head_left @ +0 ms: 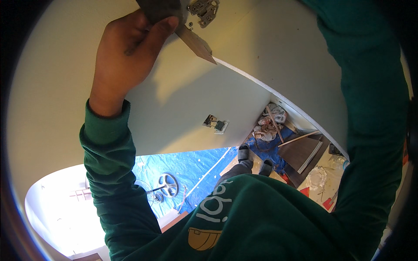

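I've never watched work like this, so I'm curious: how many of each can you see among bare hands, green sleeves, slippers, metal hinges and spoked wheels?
Bare hands: 1, the left hand, holding a dark piece
Green sleeves: 2
Slippers: 2
Metal hinge: 1
Spoked wheel: 1
Total: 7

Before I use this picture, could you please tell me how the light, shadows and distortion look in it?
In the head view, glare washes out the lower left; a broad, soft shadow darkens the pale wall below the left hand; the dark piece it holds shows little detail; the fisheye lens leaves black corners and bends edges near the rim.
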A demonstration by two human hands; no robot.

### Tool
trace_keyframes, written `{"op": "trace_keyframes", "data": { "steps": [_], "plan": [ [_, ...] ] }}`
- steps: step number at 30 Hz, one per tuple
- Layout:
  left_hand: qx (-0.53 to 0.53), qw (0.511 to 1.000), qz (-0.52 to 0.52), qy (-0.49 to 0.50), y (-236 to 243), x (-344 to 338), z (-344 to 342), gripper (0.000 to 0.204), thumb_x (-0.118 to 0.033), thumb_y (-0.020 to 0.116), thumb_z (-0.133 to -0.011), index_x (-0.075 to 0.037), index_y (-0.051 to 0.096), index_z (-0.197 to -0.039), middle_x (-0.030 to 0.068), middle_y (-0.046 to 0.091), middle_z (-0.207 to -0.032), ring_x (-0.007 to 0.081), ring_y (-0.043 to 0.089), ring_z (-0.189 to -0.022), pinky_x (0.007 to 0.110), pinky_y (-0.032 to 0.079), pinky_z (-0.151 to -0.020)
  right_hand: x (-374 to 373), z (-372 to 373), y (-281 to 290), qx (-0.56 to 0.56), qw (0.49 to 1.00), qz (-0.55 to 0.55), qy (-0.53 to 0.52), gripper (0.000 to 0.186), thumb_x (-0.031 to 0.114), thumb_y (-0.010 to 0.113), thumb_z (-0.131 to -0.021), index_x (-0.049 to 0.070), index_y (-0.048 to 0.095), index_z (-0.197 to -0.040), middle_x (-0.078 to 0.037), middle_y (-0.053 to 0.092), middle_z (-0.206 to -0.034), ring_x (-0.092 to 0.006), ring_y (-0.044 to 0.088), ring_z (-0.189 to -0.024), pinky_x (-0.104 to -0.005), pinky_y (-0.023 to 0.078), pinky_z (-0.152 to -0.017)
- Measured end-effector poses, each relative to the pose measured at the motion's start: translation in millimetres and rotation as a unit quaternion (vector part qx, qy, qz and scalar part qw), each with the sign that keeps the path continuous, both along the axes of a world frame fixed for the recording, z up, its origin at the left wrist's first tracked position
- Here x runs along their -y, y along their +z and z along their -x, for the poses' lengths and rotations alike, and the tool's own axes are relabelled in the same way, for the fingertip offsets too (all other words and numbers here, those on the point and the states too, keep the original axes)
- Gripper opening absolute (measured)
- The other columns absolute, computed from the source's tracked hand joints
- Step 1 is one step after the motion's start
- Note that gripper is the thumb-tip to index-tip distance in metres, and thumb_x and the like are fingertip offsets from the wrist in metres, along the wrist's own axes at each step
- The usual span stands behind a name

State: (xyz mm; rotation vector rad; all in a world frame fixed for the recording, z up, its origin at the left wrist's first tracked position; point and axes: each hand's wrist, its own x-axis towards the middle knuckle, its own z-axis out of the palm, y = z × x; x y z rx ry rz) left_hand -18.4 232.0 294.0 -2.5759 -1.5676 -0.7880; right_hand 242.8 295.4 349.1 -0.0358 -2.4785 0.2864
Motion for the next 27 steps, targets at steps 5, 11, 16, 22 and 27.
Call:
{"op": "trace_keyframes", "data": {
  "steps": [5,11,16,22,27],
  "plan": [
    [-0.015,0.999,-0.008,-0.031,-1,-3,-1,0.020,-0.021,0.067,-0.102,-0.002,0.071,-0.105,0.0032,0.070,-0.085,0.0078,0.057,-0.071,0.026,0.046,-0.067,-1,1,-3,0.004,1.000,0.014,0.003,0.043,0.016,0.072,-0.091,-0.001,0.063,-0.130,-0.016,0.075,-0.105,-0.0238,0.071,-0.092,-0.0355,0.054,-0.087],
    [-0.003,1.000,0.009,-0.024,-4,-6,2,0.019,-0.020,0.068,-0.102,-0.001,0.071,-0.107,0.0037,0.071,-0.086,0.0089,0.060,-0.074,0.025,0.048,-0.070,7,1,-2,0.034,0.998,0.017,-0.050,0.036,0.015,0.072,-0.092,0.001,0.066,-0.124,-0.015,0.074,-0.100,-0.0220,0.070,-0.088,-0.0357,0.054,-0.084],
    [-0.049,0.998,-0.009,-0.031,-10,-10,4,0.019,-0.018,0.068,-0.102,-0.001,0.071,-0.111,0.0041,0.073,-0.090,0.0092,0.061,-0.079,0.026,0.049,-0.075,21,14,2,0.059,0.987,0.012,-0.146,0.031,0.016,0.072,-0.092,0.002,0.067,-0.120,-0.012,0.074,-0.095,-0.0202,0.069,-0.085,-0.0357,0.054,-0.082],
    [0.020,0.999,0.012,-0.049,-12,-12,2,0.021,-0.018,0.066,-0.102,0.000,0.070,-0.112,0.0057,0.074,-0.094,0.0097,0.064,-0.083,0.027,0.051,-0.079,6,1,-4,0.018,0.999,-0.001,-0.040,0.031,0.015,0.073,-0.091,0.002,0.068,-0.119,-0.012,0.074,-0.097,-0.0208,0.069,-0.086,-0.0357,0.054,-0.084],
    [0.025,0.998,0.024,-0.047,-13,-11,4,0.021,-0.019,0.066,-0.103,0.000,0.070,-0.113,0.0075,0.073,-0.096,0.0115,0.066,-0.083,0.027,0.052,-0.077,8,8,-1,0.023,0.997,-0.030,-0.069,0.033,0.015,0.073,-0.090,0.001,0.068,-0.119,-0.014,0.075,-0.100,-0.0226,0.071,-0.087,-0.0358,0.055,-0.084]
  ]
}}
